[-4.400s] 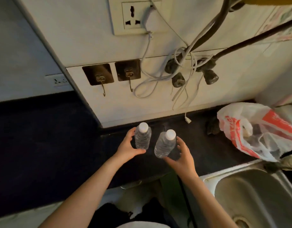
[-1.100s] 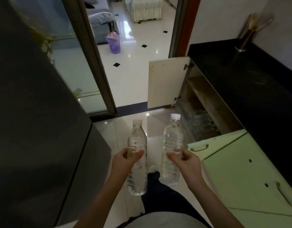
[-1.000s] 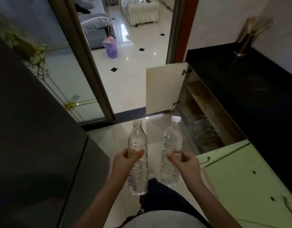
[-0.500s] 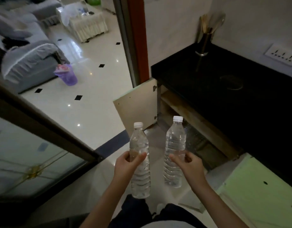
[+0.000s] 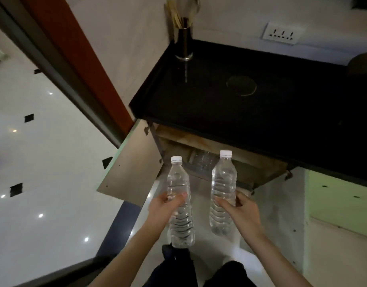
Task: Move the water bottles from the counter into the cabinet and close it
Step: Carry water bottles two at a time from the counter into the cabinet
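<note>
- Currently, left hand [image 5: 164,206] and right hand [image 5: 243,212] each grip one water bottle [image 5: 179,195], off the counter.
- Remaining: stow both in the open cabinet [image 5: 217,162] ahead; shut door [image 5: 135,166].

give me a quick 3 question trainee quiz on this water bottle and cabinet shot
1. True or false: the cabinet door is shut.
2. What does the left hand hold? A) cup B) water bottle C) nothing
3. Fill in: the right-hand bottle has a ___ cap.

Key: 1 false, it hangs open below the black counter. 2 B; the right hand holds one too. 3 white.
</note>
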